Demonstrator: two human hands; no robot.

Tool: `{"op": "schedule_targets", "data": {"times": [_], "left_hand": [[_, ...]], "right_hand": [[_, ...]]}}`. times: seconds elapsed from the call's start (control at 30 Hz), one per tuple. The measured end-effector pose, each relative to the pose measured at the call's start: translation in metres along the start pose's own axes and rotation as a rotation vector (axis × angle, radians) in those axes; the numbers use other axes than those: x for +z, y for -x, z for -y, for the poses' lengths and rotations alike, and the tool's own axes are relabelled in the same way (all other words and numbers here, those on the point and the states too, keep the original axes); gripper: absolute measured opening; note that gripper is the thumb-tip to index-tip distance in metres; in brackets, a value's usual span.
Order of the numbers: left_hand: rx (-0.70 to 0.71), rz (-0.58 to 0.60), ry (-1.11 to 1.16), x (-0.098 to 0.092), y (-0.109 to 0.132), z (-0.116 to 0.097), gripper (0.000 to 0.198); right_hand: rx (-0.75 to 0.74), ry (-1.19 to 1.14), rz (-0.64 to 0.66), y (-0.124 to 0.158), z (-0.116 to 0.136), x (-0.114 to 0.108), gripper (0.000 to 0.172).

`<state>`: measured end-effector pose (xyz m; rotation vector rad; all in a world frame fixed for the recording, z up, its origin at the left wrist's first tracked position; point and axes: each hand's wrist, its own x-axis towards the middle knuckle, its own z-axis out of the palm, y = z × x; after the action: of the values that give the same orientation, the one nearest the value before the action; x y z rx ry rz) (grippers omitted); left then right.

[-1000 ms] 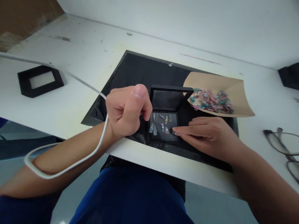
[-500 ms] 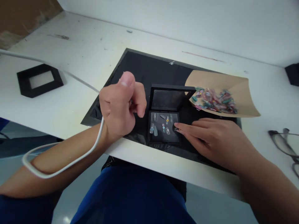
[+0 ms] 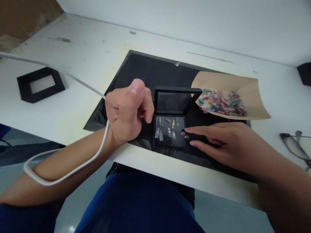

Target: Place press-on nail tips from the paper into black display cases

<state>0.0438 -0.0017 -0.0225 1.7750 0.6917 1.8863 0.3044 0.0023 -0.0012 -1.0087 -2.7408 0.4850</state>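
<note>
An open black case (image 3: 170, 145) lies on the black mat, its framed lid tilted up at the back. Several decorated false nails (image 3: 173, 135) are spread over its dark base. One more nail (image 3: 185, 135), dark and sparkly, rests at the base's right edge. Just right of that nail is my right hand (image 3: 225, 142), thumb and index finger apart; the index tip is close to or touching it. To the left of the case my left hand (image 3: 130, 113) is raised, fingers curled in; whatever they may hold is hidden. A white cable (image 3: 80, 168) loops around the left forearm.
A tan paper tray (image 3: 243, 81) with a pile of colourful nails (image 3: 223, 102) stands behind my right hand. On the white table (image 3: 92, 61) are a black frame (image 3: 41, 84) at left and glasses (image 3: 295, 145) at right. The black mat (image 3: 145, 69) reaches the front edge.
My right thumb and index finger have parted and drawn slightly right, and the sparkly nail now lies at the case's right edge. My left hand stays curled, with a slight shift right.
</note>
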Motion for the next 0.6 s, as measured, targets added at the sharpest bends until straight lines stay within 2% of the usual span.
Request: {"op": "schedule_targets", "data": {"times": [0.23,0.43,0.6], "left_hand": [[0.031,-0.019,-0.010,0.000,-0.001,-0.003,0.050],[0.041,-0.079,-0.082,-0.002,0.000,-0.007,0.051],[0.015,-0.040,-0.085,-0.003,0.001,-0.010,0.051]], "right_hand": [[0.065,-0.272,0.080,-0.009,-0.006,0.014,0.027],[0.067,-0.279,0.057,-0.011,-0.002,0.017,0.025],[0.006,-0.301,-0.002,-0.018,0.003,0.020,0.026]]}}
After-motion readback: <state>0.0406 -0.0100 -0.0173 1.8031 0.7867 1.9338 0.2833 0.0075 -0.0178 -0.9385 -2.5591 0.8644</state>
